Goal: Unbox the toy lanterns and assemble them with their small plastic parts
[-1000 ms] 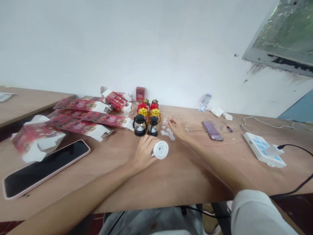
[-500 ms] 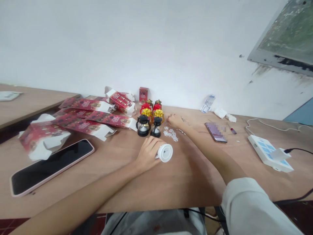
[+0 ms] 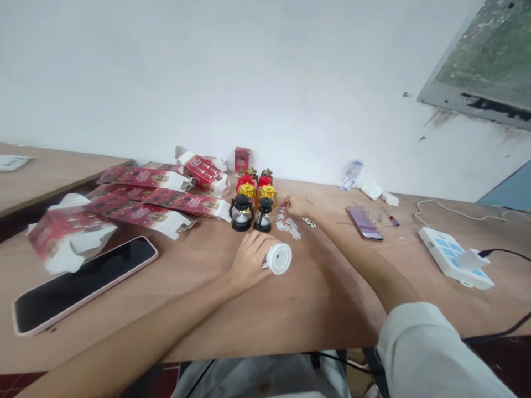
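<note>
My left hand point(image 3: 249, 258) is wrapped round a small white lantern point(image 3: 279, 258) lying on its side, round base facing me, on the wooden table point(image 3: 323, 298). My right hand point(image 3: 295, 205) reaches further back, fingers pinched over a scatter of small white pieces point(image 3: 289, 225); what the fingers hold is too small to make out. Just beyond stand several toy lanterns: two black ones point(image 3: 241, 213) in front, gold point(image 3: 248, 191) and red ones point(image 3: 264, 181) behind.
Red and white cartons point(image 3: 166, 202) lie flattened at the left, one open box point(image 3: 68, 235) nearer. A pink-cased phone point(image 3: 83, 282) lies front left, another phone point(image 3: 365, 222) at the right. A white power strip point(image 3: 454, 257) with a black cable sits far right.
My right hand drew back from the right of the white pieces to their far side near the lanterns. My left hand kept its hold on the white lantern.
</note>
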Demonstrator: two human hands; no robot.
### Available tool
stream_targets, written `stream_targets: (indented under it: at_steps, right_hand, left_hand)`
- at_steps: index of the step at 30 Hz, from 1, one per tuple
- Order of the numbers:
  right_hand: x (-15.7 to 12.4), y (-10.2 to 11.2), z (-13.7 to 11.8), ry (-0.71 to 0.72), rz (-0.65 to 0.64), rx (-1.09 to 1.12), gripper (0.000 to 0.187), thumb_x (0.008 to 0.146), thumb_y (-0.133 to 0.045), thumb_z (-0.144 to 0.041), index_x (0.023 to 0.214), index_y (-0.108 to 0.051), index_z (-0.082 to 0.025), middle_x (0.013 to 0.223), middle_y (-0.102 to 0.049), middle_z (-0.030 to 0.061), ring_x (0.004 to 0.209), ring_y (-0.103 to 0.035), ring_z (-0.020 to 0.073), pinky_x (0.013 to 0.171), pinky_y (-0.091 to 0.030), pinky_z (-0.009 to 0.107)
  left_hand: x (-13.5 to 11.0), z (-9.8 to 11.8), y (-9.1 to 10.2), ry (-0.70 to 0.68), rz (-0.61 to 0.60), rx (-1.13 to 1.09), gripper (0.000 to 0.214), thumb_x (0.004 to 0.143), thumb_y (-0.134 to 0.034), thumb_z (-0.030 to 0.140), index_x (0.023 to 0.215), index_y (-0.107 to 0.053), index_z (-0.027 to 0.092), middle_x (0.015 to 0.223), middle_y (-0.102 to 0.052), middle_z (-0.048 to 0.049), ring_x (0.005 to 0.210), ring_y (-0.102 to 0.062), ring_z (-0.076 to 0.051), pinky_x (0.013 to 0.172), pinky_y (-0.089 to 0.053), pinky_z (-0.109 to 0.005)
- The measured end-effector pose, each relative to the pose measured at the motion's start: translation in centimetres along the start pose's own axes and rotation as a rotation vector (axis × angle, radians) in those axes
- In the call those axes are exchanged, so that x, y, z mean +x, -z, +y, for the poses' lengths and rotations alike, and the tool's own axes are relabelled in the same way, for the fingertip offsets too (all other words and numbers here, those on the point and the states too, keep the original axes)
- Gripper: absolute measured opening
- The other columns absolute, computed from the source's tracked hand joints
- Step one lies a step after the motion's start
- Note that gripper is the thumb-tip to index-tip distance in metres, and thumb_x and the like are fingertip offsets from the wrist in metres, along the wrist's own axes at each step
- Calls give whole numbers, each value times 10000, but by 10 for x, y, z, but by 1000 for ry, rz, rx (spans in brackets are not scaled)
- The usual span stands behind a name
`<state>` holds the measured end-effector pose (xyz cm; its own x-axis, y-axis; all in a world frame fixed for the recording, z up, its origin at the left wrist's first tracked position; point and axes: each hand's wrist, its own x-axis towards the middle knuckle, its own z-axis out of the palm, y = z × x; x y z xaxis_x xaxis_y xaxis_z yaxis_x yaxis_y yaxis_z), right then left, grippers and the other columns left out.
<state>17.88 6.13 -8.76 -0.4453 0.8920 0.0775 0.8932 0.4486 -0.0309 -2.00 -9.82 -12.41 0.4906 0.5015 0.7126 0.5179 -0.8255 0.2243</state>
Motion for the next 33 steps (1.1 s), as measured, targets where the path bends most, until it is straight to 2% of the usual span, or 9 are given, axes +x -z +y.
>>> stream_targets:
  at_steps: [5, 11, 15, 20, 22, 24, 26, 29, 33]
  right_hand:
    - [0, -1, -1, -2, -14, 73, 227, 759, -580, -200, 936, -717, -163, 966, -713, 59, 829, -630, 171, 719, -439, 219]
    - [0, -2, -2, 12, 21, 165, 136, 713, -587, -122, 795, -693, -140, 865, -709, 69, 744, -610, 163, 682, -436, 235]
    - [-10, 3, -9, -3, 116, 295, 152, 764, -522, -102, 865, -633, -120, 829, -691, 57, 721, -602, 130, 662, -450, 217]
    - [-55, 3, -33, 8, 349, 486, 217, 896, -408, -223, 979, -588, -134, 942, -669, 68, 826, -618, 123, 745, -480, 244]
    - [-83, 4, -46, 91, 522, 630, 207, 894, -456, -280, 954, -619, -166, 910, -671, 47, 819, -622, 132, 751, -490, 262]
    - [-109, 7, -58, 210, 636, 689, 196, 895, -475, -274, 952, -648, -201, 897, -673, 33, 838, -625, 135, 768, -494, 276]
    - [-129, 13, -69, 324, 652, 647, 218, 902, -458, -231, 959, -669, -227, 904, -670, 38, 846, -626, 139, 766, -500, 285]
    - [-143, 19, -82, 440, 633, 581, 247, 902, -448, -187, 963, -681, -245, 886, -677, 43, 814, -631, 143, 742, -512, 287]
    - [-143, 16, -92, 414, 714, 570, 195, 879, -508, -173, 971, -664, -243, 835, -702, 24, 761, -639, 140, 722, -516, 286]
  left_hand:
    - [0, 0, 0, 22, -17, 15, 239, 797, -574, 293, 998, -550, 165, 977, -643, -85, 880, -508, -222, 750, -386, -355]
    - [0, 1, 2, 22, -25, 21, 254, 809, -560, 326, 1005, -555, 164, 982, -643, -89, 884, -509, -223, 746, -390, -354]
    - [1, 1, 3, 16, -16, 36, 244, 804, -563, 305, 1000, -556, 161, 974, -642, -86, 890, -510, -227, 746, -388, -351]
    - [1, 1, 2, 79, 17, 90, 223, 789, -584, 277, 966, -558, 145, 966, -626, -89, 881, -496, -232, 755, -391, -350]
    - [1, 0, 1, 120, 23, 121, 232, 780, -596, 264, 976, -556, 146, 978, -619, -88, 891, -497, -236, 754, -391, -348]
    - [2, -1, 0, 147, 23, 151, 237, 776, -604, 258, 982, -556, 151, 983, -615, -84, 900, -499, -239, 750, -388, -346]
    - [2, -2, -1, 162, 24, 173, 243, 774, -611, 270, 980, -556, 153, 974, -614, -82, 894, -499, -241, 738, -386, -344]
    - [2, -2, -1, 166, 36, 191, 246, 777, -611, 295, 968, -556, 149, 947, -613, -83, 863, -497, -240, 715, -382, -342]
    - [2, -2, 0, 160, 44, 190, 221, 792, -586, 303, 950, -552, 153, 924, -615, -80, 838, -495, -232, 698, -380, -337]
